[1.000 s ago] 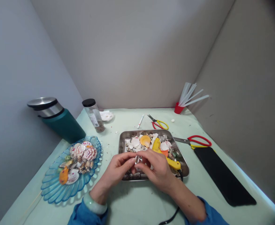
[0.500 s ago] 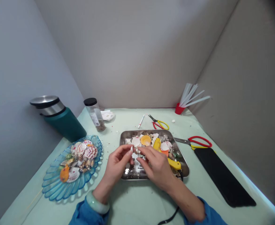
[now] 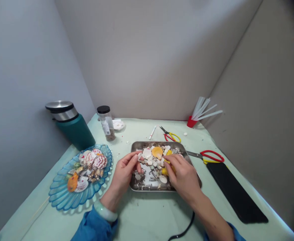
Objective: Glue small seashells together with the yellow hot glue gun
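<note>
My left hand (image 3: 126,169) is at the left side of a metal tray (image 3: 134,144), pinching a small white shell (image 3: 139,156) between thumb and fingertips. My right hand (image 3: 183,172) reaches over the tray's right part, its fingers closed around a yellow glue gun (image 3: 165,171). Much of the glue gun is hidden beneath that hand. An orange shell (image 3: 157,152) and a white shell (image 3: 147,153) lie at the back of the tray among many small shells. Another white shell (image 3: 163,179) rests near the tray's front.
A blue scalloped plate (image 3: 61,197) with shells stands left, before a teal bottle (image 3: 75,130). Behind are a black-lidded jar (image 3: 106,124), a marker (image 3: 152,133), small scissors (image 3: 170,135) and a red cup (image 3: 191,122) of glue sticks. Large scissors (image 3: 212,156), a black slab (image 3: 234,190) and a black cord (image 3: 185,231) lie right.
My right hand has moved right, away from my left, and closed on the glue gun, which has shifted. My left hand keeps its pinch on the white shell. The view has tilted slightly.
</note>
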The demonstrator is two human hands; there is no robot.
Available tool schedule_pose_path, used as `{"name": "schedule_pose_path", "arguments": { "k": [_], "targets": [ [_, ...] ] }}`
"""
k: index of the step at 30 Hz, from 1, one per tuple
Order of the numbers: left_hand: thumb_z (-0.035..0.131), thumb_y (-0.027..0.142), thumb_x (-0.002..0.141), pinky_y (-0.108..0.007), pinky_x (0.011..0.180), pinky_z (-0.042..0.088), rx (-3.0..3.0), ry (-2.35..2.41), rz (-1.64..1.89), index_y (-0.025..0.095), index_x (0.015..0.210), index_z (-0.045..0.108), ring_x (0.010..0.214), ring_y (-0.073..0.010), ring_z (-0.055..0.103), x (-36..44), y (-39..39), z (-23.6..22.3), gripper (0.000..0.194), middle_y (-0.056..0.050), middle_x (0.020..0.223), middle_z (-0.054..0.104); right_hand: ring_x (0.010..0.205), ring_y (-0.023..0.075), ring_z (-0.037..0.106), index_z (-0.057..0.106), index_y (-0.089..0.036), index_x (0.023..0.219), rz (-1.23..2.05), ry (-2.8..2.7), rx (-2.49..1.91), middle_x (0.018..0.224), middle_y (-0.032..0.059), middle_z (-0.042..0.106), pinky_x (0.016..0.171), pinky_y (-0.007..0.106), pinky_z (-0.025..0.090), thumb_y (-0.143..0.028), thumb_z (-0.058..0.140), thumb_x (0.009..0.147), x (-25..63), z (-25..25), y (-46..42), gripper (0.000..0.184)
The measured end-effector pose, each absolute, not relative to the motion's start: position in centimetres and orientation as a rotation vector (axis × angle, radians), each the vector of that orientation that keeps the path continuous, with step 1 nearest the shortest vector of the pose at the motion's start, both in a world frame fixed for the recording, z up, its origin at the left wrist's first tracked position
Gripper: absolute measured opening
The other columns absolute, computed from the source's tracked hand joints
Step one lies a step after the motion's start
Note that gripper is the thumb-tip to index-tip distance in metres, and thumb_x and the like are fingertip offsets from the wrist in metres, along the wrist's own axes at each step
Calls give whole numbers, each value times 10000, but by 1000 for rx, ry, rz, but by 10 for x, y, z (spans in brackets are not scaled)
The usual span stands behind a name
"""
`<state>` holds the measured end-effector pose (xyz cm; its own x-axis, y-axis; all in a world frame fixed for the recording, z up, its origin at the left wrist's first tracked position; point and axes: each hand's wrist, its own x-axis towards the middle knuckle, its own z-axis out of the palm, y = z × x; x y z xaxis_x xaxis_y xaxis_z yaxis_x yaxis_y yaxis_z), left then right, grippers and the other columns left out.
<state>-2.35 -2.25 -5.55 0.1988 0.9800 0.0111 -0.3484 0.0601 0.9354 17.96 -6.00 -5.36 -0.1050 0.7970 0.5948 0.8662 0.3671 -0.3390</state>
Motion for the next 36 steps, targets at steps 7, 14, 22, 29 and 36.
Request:
{"name": "schedule_pose_path", "arguments": {
  "k": [7, 14, 22, 29, 36],
  "targets": [
    [675, 309, 791, -207, 565, 456, 891, 743, 1228, 137, 1041, 654, 511, -59, 529, -24, -22, -51, 305, -12, 771, 655, 884, 278, 569, 593, -211, 1028, -278, -1986, -1728, 953, 95, 618, 691, 380, 472, -224, 579, 836, 199, -68, -77, 194],
    [664, 336, 801, -196, 545, 423, 1044, 800, 1141, 120, 1056, 664, 502, -78, 532, -24, -24, -53, 334, 2, 618, 639, 742, 286, 651, 593, -202, 1066, -173, -1963, -2090, 888, 103, 673, 530, 328, 419, -273, 630, 808, 199, -58, -80, 271],
    [629, 374, 819, -216, 535, 421, 1034, 768, 1132, 121, 1052, 667, 488, -94, 525, -25, -22, -53, 346, 10, 597, 613, 903, 256, 671, 583, -192, 1157, 182, -1698, -1731, 1078, 103, 700, 743, 351, 499, -366, 502, 892, 207, -62, -76, 327],
    [566, 278, 864, -309, 728, 463, 1913, 1106, 1073, 183, 1001, 716, 772, -195, 618, -32, -25, -47, 225, -95, 941, 713, 755, 230, 636, 618, -141, 1088, 649, -1275, -1487, 952, 78, 696, 600, 300, 494, -445, 660, 742, 204, -56, -56, 462],
    [481, 96, 870, -336, 782, 475, 2498, 1118, 880, 162, 1091, 678, 891, -221, 593, -35, -18, -59, 303, -109, 930, 703, 737, 211, 607, 640, -148, 1072, 657, -1210, -1439, 925, 61, 685, 611, 290, 476, -445, 663, 748, 204, -60, -56, 440]
  ]
}}
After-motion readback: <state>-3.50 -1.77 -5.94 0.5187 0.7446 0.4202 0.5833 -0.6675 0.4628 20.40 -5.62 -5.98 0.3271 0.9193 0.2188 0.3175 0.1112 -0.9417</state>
